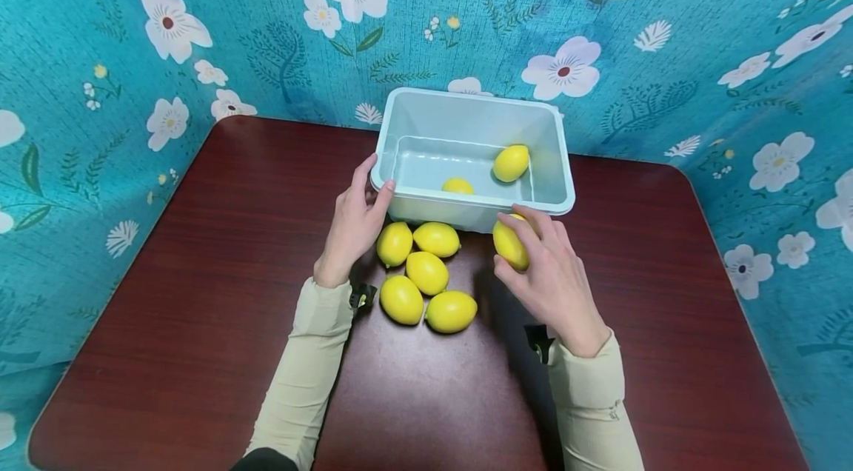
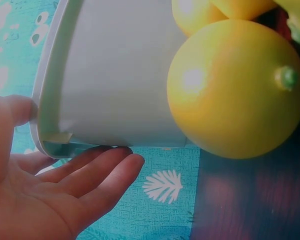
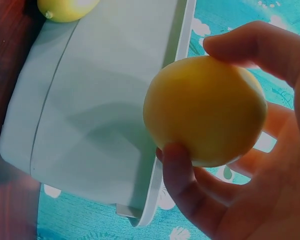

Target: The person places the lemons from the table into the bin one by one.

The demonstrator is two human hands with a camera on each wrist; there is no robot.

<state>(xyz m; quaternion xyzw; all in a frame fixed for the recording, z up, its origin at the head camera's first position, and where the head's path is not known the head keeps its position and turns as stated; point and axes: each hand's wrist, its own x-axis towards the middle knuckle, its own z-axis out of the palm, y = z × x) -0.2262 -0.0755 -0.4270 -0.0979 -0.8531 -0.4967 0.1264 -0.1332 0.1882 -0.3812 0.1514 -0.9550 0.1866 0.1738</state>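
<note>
A pale blue-green plastic bin [image 1: 473, 210] stands on the table, with two lemons inside: one lemon [image 1: 511, 164] at the right and another lemon [image 1: 458, 186] partly hidden by the front wall. My left hand [image 1: 353, 226] holds the bin's front left corner, thumb at the rim and fingers along the side. Between thumb and fingers, my right hand [image 1: 549, 278] grips a lemon [image 3: 205, 110] just in front of the bin's right front rim. Several lemons [image 1: 427, 273] lie grouped on the table before the bin, near the left wrist.
The dark red-brown wooden table [image 1: 200, 293] has rounded corners. Behind it and along both sides hangs a turquoise floral cloth [image 1: 426, 12], close to the bin's back edge. Small black wrist cameras sit under both sleeves.
</note>
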